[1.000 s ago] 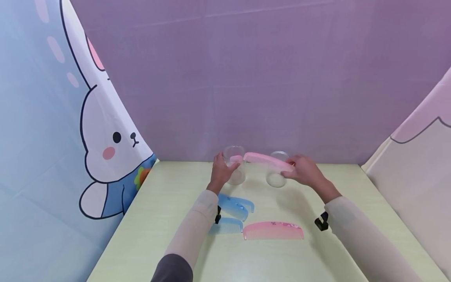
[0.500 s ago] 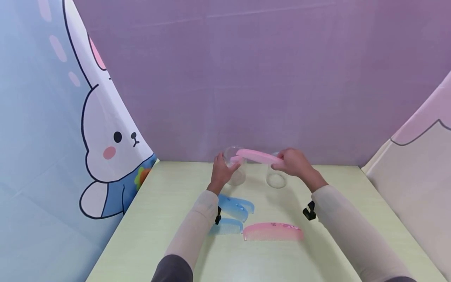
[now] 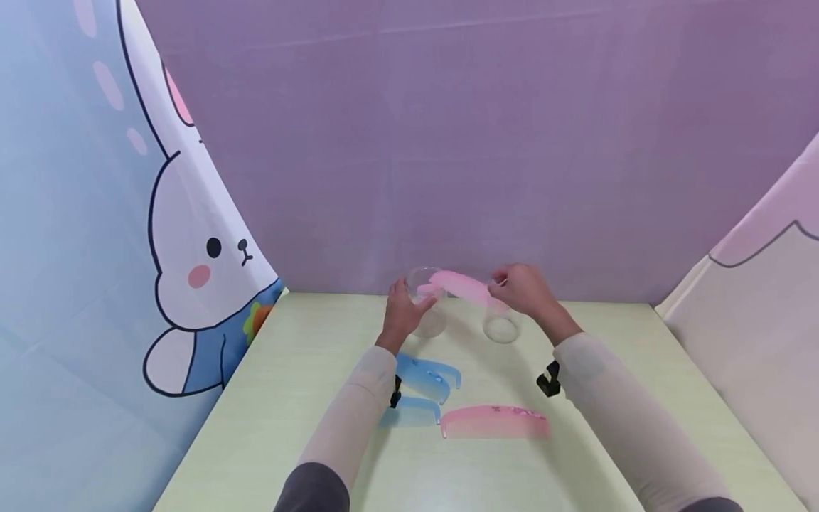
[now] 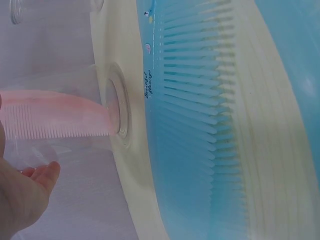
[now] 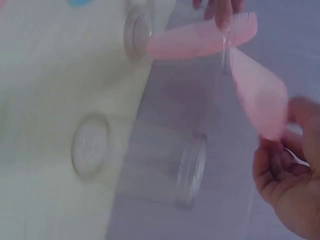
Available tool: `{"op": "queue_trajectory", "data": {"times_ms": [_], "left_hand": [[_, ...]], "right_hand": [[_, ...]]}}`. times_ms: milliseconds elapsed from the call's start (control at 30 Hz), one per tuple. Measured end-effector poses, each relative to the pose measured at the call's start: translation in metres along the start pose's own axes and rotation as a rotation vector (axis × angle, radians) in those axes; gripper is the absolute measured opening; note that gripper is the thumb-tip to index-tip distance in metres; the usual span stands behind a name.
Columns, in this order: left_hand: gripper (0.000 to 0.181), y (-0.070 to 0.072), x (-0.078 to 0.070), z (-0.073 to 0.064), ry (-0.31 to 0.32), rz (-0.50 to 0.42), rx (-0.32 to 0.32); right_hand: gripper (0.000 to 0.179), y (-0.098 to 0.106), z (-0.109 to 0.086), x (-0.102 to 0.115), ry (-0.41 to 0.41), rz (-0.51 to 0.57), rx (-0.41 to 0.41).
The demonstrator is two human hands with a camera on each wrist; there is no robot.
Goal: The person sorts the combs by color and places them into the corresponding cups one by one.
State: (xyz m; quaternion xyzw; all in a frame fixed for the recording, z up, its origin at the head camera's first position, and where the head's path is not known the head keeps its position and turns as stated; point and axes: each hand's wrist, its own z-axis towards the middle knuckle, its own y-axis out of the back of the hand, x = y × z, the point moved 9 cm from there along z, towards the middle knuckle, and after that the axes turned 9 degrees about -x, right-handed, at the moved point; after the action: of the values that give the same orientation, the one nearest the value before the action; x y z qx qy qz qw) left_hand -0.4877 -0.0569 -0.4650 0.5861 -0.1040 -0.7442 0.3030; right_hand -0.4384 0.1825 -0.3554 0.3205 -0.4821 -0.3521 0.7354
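Observation:
My left hand (image 3: 403,313) grips a clear plastic cup (image 3: 431,325) that stands on the table, fingers on its far left side and thumb in front. Inside this cup a pink comb (image 4: 55,112) stands on end, teeth to one side. My right hand (image 3: 527,290) pinches one end of a second pink comb (image 3: 462,286). That comb slants through the air, its free end right at the left cup's rim in the right wrist view. Below and behind the right hand stands another clear cup (image 5: 150,160), with nothing seen inside it.
Nearer on the table (image 3: 493,476) lie a pink comb (image 3: 495,422) and several blue combs (image 3: 424,377), some partly hidden by the left forearm. A purple cloth wall (image 3: 473,142) rises behind the cups, with printed cloth on both sides.
My right hand has moved left with the pink comb, passing over the right cup. The comb's free end now overlaps the left cup's rim. The left hand has stayed in place.

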Motion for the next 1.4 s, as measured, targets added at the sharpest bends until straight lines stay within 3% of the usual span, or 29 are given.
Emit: {"op": "queue_trajectory", "data": {"times_ms": [167,467,867,1133,1400], "left_hand": [[0.092,-0.002,0.002,0.000,-0.003,0.002,0.007],[0.092,0.000,-0.002,0.001,-0.011,0.028,0.001],[0.093,0.000,-0.002,0.001,-0.019,0.021,0.003],[0.094,-0.002,0.002,0.003,-0.019,0.027,0.019],[0.094,-0.002,0.003,0.003,-0.012,0.031,0.024]], "right_hand": [[0.032,-0.012,0.001,0.004,-0.014,0.091,-0.008],[0.029,-0.024,-0.013,0.008,0.118,-0.027,0.002],[0.035,-0.085,-0.054,-0.013,0.045,-0.106,0.159],[0.033,-0.122,-0.075,-0.025,-0.110,-0.086,0.239],[0.038,-0.148,-0.090,-0.036,-0.265,-0.035,0.227]]}}
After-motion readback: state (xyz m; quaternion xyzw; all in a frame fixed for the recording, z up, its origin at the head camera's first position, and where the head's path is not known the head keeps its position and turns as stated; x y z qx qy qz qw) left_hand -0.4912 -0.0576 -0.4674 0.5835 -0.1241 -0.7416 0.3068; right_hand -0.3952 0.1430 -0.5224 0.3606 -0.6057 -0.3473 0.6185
